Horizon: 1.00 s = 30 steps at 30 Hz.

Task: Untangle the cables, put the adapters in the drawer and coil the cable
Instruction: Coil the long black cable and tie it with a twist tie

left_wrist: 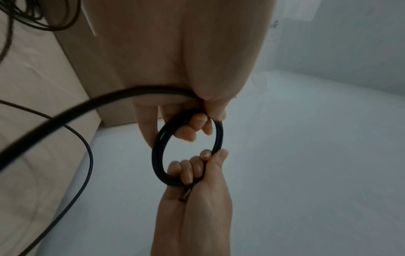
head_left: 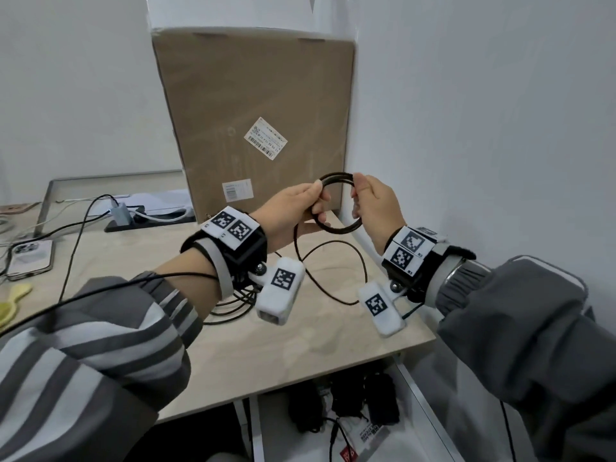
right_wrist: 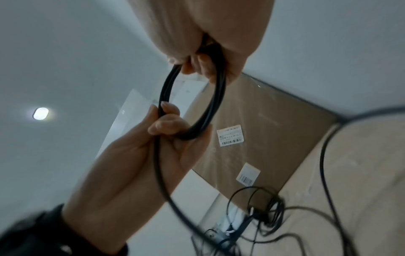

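A black cable is wound into a small coil that I hold up in both hands over the table's back right part. My left hand grips the coil's left side with curled fingers. My right hand pinches its right side. In the wrist views the coil shows as a ring of a few turns between the two hands. The loose rest of the cable hangs from the coil and loops on the table. Dark adapters lie in the open drawer below the table edge.
A big cardboard box leans against the wall behind my hands. A power strip with a grey charger, a phone and thin cables lie at the left. A bundle of thin black wires sits under my left wrist.
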{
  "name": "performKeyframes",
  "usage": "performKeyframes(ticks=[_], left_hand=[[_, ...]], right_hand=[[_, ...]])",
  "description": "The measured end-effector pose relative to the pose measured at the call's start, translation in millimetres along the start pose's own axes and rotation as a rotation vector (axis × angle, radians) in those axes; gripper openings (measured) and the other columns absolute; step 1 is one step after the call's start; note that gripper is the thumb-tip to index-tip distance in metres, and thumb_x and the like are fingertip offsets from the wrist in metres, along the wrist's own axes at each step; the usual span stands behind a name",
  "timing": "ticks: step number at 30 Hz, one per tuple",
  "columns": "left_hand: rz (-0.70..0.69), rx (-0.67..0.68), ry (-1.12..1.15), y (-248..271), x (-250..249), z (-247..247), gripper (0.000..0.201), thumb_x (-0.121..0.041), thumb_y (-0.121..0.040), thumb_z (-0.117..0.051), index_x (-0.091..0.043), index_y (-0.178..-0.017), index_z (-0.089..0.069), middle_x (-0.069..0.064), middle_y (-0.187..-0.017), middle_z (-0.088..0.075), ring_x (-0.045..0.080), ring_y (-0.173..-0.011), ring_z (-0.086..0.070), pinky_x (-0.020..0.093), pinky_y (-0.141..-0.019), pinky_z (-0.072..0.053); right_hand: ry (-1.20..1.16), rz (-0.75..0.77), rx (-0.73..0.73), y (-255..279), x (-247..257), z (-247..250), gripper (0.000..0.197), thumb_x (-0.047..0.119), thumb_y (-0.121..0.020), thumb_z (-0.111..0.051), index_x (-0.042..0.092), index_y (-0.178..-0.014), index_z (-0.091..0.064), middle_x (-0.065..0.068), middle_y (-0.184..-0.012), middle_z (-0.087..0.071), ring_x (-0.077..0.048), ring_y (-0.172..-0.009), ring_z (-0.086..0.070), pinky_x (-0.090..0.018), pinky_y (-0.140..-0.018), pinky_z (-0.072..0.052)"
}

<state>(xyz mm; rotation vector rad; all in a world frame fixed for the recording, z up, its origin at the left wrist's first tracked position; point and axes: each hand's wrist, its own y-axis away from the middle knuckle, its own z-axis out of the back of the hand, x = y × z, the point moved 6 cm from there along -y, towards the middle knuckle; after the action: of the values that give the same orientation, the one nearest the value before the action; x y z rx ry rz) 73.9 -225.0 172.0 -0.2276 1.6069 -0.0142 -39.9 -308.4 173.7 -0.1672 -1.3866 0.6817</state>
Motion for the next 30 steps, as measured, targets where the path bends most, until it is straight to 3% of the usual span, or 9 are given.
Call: performKeyframes(ticks=[2,5,9,12,14,17,20,24,30], left_hand=[[-0.007,-0.085,-0.053,-2,-1,1,0.028,-0.024,-0.104,-0.035,-0.011,-0.084,-0.05,-0.003,-0.06,-0.036,0.009,-0.052,-0.04,0.035,-0.075,-0.052],[-0.063,-0.208,-0.327,-5,-13,6,0.03,-0.021,-0.103,-0.035,-0.01,-0.079,-0.049,-0.002,-0.059,-0.034,0.01,-0.046,-0.036,0.031,-0.059,-0.046],[-0.07,-0.054,-0.871,-3,-24,-12,0.029,-0.022,-0.103,-0.033,-0.006,-0.091,-0.053,-0.002,-0.066,-0.044,0.015,-0.053,-0.045,0.02,-0.051,-0.041],[-0.098,-0.044,-0.621,-5,-23,-12,0.028,-0.021,-0.103,-0.037,-0.007,-0.086,-0.054,-0.002,-0.06,-0.04,0.011,-0.05,-0.039,0.022,-0.053,-0.042],[-0.121,-0.065,-0.368,-3,-17,-6,0.029,-0.024,-0.103,-0.039,-0.011,-0.081,-0.054,-0.003,-0.057,-0.036,0.01,-0.049,-0.036,0.024,-0.057,-0.044],[-0.133,-0.085,-0.198,2,-7,-3,0.029,-0.024,-0.103,-0.037,-0.013,-0.08,-0.049,-0.003,-0.057,-0.031,0.01,-0.05,-0.031,0.024,-0.06,-0.047],[-0.113,-0.172,-0.339,5,-12,-2,0.031,-0.027,-0.102,-0.04,-0.012,-0.076,-0.048,-0.002,-0.056,-0.029,0.01,-0.045,-0.028,0.025,-0.047,-0.033],[-0.039,-0.05,-0.978,4,-30,-12,0.032,-0.031,-0.102,-0.038,-0.01,-0.085,-0.055,-0.005,-0.061,-0.044,0.012,-0.05,-0.039,0.022,-0.047,-0.036],[-0.167,-0.073,-0.517,7,-28,-16,0.03,-0.029,-0.1,-0.044,-0.006,-0.086,-0.056,-0.013,-0.05,-0.043,0.006,-0.047,-0.037,0.02,-0.049,-0.036]], right_hand=[[-0.109,-0.08,-0.03,4,-6,-4,0.038,0.034,-0.102,-0.037,0.018,-0.07,-0.048,0.002,-0.055,-0.044,-0.015,-0.05,-0.041,-0.037,-0.063,-0.039],[-0.109,-0.125,0.132,6,-5,-11,0.037,0.035,-0.103,-0.035,0.014,-0.077,-0.051,-0.001,-0.056,-0.049,-0.014,-0.049,-0.046,-0.029,-0.056,-0.039],[0.119,-0.074,0.272,1,16,-16,0.041,0.044,-0.1,-0.039,0.015,-0.074,-0.054,-0.001,-0.061,-0.052,-0.014,-0.049,-0.045,-0.028,-0.051,-0.04],[0.164,-0.106,0.199,-7,20,-11,0.051,0.045,-0.097,-0.043,0.018,-0.058,-0.059,0.009,-0.051,-0.05,-0.015,-0.045,-0.041,-0.03,-0.053,-0.039],[-0.007,-0.174,0.084,-9,14,-5,0.049,0.045,-0.096,-0.046,0.015,-0.058,-0.055,0.008,-0.047,-0.043,-0.014,-0.043,-0.037,-0.033,-0.054,-0.035],[-0.255,-0.293,-0.05,0,-1,-8,0.045,0.044,-0.098,-0.042,0.017,-0.063,-0.043,0.008,-0.048,-0.035,-0.009,-0.042,-0.029,-0.025,-0.049,-0.027],[-0.503,-0.413,0.047,13,-12,-22,0.043,0.043,-0.1,-0.039,0.016,-0.067,-0.041,0.007,-0.047,-0.032,-0.01,-0.043,-0.027,-0.023,-0.048,-0.024],[-0.17,-0.357,0.255,13,-1,-25,0.055,0.053,-0.097,-0.036,0.014,-0.06,-0.049,0.002,-0.048,-0.04,-0.015,-0.042,-0.038,-0.024,-0.047,-0.034],[-0.205,-0.309,-0.051,7,11,-13,0.049,0.032,-0.086,-0.056,0.019,-0.039,-0.048,0.007,-0.038,-0.04,-0.017,-0.044,-0.035,-0.032,-0.053,-0.032]])
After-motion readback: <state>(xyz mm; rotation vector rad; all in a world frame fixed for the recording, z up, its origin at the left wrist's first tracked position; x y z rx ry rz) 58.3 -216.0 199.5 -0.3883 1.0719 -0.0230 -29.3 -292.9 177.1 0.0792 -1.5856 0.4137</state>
